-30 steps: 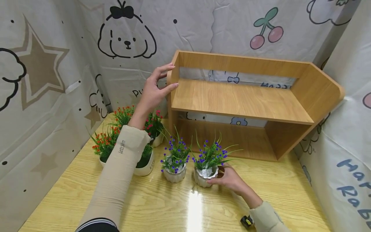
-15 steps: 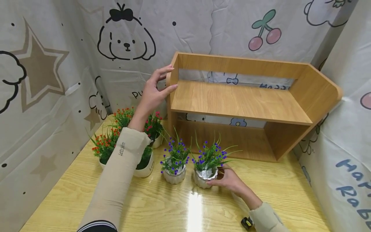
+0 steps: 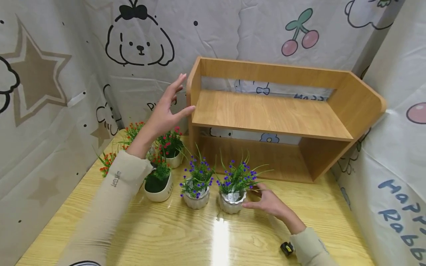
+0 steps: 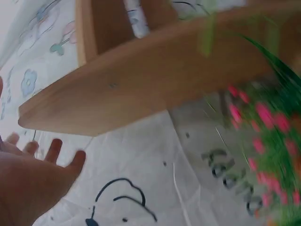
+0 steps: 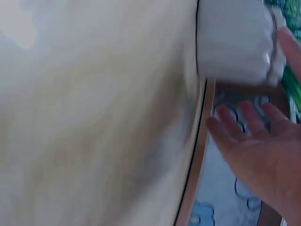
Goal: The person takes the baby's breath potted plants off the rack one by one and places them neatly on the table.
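A two-tier wooden desk shelf (image 3: 273, 112) stands at the back of the table. My left hand (image 3: 159, 116) is at its left side panel, fingers spread; in the left wrist view that hand (image 4: 37, 181) is apart from the wooden panel (image 4: 117, 89). My right hand (image 3: 271, 202) lies beside a pale fluted flowerpot (image 3: 230, 206) with blue-purple artificial flowers, its thumb right at the pot. The right wrist view shows the fingers (image 5: 256, 125) extended beside the pot (image 5: 235, 42), not wrapped round it. A matching potted plant (image 3: 197, 201) stands to its left.
White pots with red and orange flowers cluster left of the shelf, including a white pot (image 3: 161, 192) and one with pink-red blooms (image 3: 173, 160), partly behind my left arm. A small black and yellow object (image 3: 287, 248) lies near the right sleeve. Printed curtains (image 3: 213, 29) surround the table.
My left hand has let go of the shelf's side panel and moved slightly left and down. My right hand has released the fluted pot and drawn back a little to the right.
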`<state>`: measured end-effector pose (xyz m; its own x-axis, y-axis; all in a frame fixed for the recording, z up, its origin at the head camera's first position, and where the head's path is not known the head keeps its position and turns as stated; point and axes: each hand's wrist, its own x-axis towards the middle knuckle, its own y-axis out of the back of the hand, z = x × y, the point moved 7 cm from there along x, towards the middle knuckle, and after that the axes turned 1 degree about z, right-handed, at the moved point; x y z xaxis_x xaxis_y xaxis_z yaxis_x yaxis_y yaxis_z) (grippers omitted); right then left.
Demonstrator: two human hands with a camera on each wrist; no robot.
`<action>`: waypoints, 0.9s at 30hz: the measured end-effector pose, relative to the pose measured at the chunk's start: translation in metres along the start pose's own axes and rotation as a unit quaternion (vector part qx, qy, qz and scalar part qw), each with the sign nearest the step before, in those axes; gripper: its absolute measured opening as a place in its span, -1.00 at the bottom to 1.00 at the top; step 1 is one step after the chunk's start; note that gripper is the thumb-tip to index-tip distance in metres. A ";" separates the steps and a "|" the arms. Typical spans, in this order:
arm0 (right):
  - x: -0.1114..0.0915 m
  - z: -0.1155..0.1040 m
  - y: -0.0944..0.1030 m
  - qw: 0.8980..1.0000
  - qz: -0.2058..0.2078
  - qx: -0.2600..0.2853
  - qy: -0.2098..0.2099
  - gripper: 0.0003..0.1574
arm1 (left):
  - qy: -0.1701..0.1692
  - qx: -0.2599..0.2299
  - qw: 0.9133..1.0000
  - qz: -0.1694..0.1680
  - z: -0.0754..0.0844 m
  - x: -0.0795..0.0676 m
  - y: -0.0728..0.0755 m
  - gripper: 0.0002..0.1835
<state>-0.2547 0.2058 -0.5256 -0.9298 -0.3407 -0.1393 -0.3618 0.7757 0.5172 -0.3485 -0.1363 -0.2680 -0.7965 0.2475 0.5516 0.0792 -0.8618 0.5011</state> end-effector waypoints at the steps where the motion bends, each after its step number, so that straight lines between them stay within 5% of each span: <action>1: 0.000 0.000 0.007 1.000 0.008 -0.001 0.016 0.25 | -0.001 0.031 0.999 -0.009 -0.003 -0.005 0.003 -0.11; 5: -0.006 -0.008 0.035 0.994 0.037 -0.005 0.103 -0.01 | 0.007 0.163 0.985 -0.050 -0.022 -0.034 0.014 -0.07; 13: -0.029 -0.036 0.091 0.967 0.101 -0.165 0.164 -0.04 | -0.005 0.357 0.929 -0.094 -0.049 -0.087 0.047 -0.12; 19: -0.052 -0.073 0.118 0.929 0.152 -0.271 0.200 0.04 | -0.058 0.424 0.900 -0.081 -0.038 -0.106 0.069 -0.15; 27: -0.066 -0.109 0.147 0.856 0.212 -0.390 0.263 0.08 | -0.088 0.475 0.871 -0.086 -0.030 -0.116 0.083 -0.13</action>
<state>-0.2392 0.2847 -0.3486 -0.7322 -0.4681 0.4948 0.3479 0.3675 0.8625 -0.2679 -0.2500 -0.3101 -0.7476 0.4732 0.4660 0.4950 -0.0708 0.8660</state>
